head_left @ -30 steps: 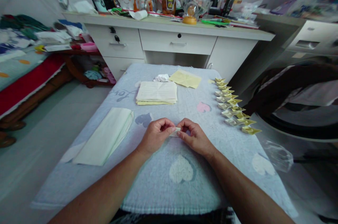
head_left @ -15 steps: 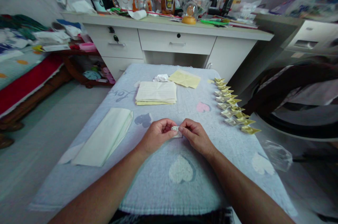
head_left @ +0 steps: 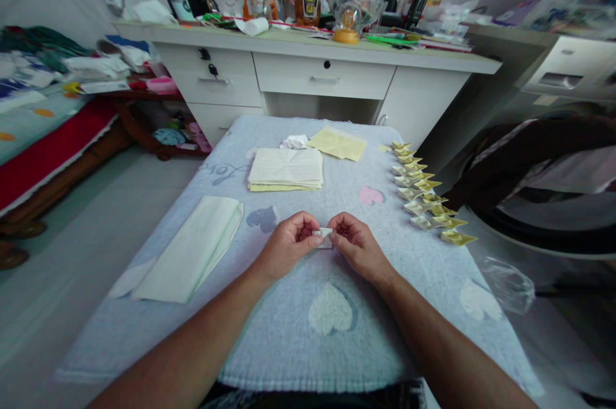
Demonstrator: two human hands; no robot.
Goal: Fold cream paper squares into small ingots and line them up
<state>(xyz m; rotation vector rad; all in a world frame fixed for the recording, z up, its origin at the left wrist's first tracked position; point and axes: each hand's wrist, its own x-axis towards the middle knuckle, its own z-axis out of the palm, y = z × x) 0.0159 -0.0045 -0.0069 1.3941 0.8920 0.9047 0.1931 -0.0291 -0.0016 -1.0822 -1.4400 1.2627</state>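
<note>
A small folded piece of white paper [head_left: 325, 239] is pinched between my two hands over the middle of the cloth-covered table [head_left: 269, 338]. My left hand [head_left: 294, 241] grips its left side, thumb in front and fingers curled behind. At the right edge, my right hand [head_left: 355, 240] holds it between thumb and bent fingers. Beyond my hands lies a stack of pale paper sheets [head_left: 285, 167]. Folded paper boats [head_left: 418, 193], yellow and whitish, stand in rows along the table's right side.
Left of my hands lies a folded pale green-white paper [head_left: 192, 252]. A yellow sheet [head_left: 338, 143] and a crumpled white paper [head_left: 294, 142] are at the far end. A white desk [head_left: 322, 75] stands behind, a washing machine [head_left: 568, 85] to the right, a bed [head_left: 48, 133] to the left.
Both hands have risen very slightly, still holding the folded paper. The paper's top edge now shows a slanted, pointed fold between the fingertips. Everything else stays in place.
</note>
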